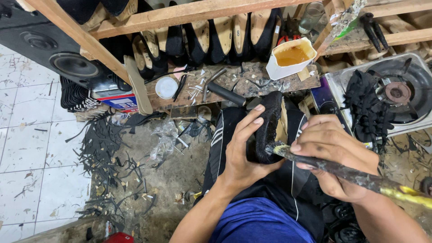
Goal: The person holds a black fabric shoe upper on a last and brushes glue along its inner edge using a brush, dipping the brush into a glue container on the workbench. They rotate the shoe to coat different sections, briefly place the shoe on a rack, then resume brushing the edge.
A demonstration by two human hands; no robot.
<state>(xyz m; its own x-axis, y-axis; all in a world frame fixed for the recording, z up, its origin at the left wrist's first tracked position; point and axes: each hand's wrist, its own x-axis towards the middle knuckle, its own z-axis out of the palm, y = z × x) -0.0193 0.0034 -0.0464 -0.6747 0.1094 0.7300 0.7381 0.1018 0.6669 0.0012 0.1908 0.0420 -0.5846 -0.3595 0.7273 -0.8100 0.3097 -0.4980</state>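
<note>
My left hand (243,148) grips a black shoe upper (269,121) on a tan last, held over my lap. My right hand (330,155) holds a dirty glue brush (355,175) by its long handle. The brush tip touches the lower edge of the black shoe. A white container of amber glue (290,56) stands on the wooden work board (234,87) just beyond the shoe.
A hammer (220,87) and a small white lid (166,87) lie on the board. Rows of black shoes on lasts (216,38) fill the wooden rack behind. A gas stove (396,92) with black pieces on it sits at right. A speaker (58,54) stands left; black scraps litter the floor (112,166).
</note>
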